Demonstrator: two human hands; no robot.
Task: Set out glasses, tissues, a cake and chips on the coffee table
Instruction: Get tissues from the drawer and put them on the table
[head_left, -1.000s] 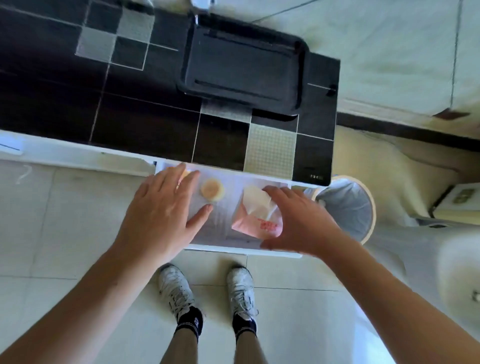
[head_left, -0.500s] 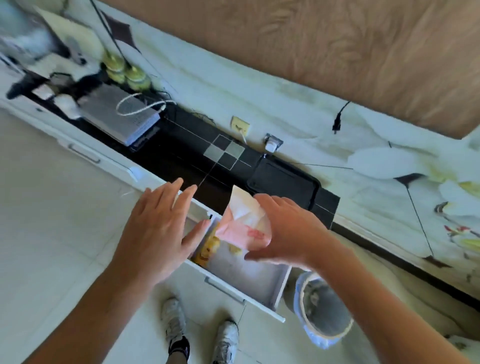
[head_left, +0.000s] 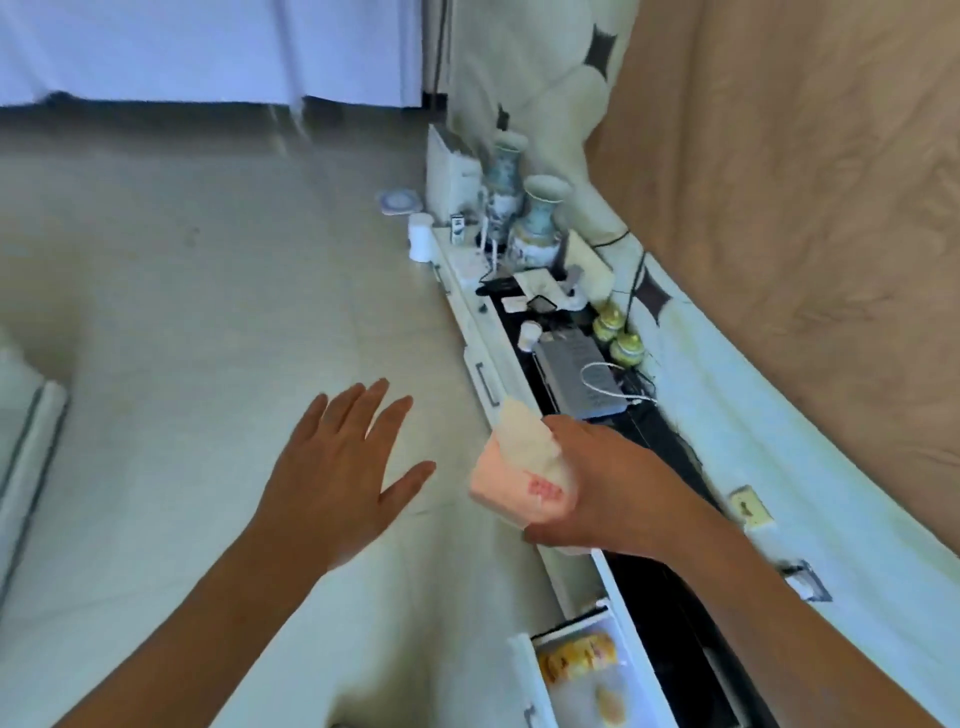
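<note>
My right hand (head_left: 608, 483) grips a pink pack of tissues (head_left: 519, 467) with white tissue sticking out of its top, held in the air beside the long cabinet. My left hand (head_left: 343, 467) hovers over the floor with its fingers spread and nothing in it. Behind my right arm, at the bottom of the view, a white drawer (head_left: 524, 670) stands pulled out. Inside it lie a yellow snack packet (head_left: 576, 657) and a small round cake (head_left: 610, 706).
A long low cabinet (head_left: 498, 374) with a black top runs along the right wall. It carries two blue-and-white vases (head_left: 537, 223), green jars (head_left: 618, 332), a grey device (head_left: 576, 374) and cables. Pale tiled floor (head_left: 208, 312) fills the left. A white furniture edge (head_left: 26, 441) shows far left.
The view has swung left, away from the open drawer and along the cabinet. My right hand lifted the tissue pack out of the drawer and carries it. My left hand left the drawer.
</note>
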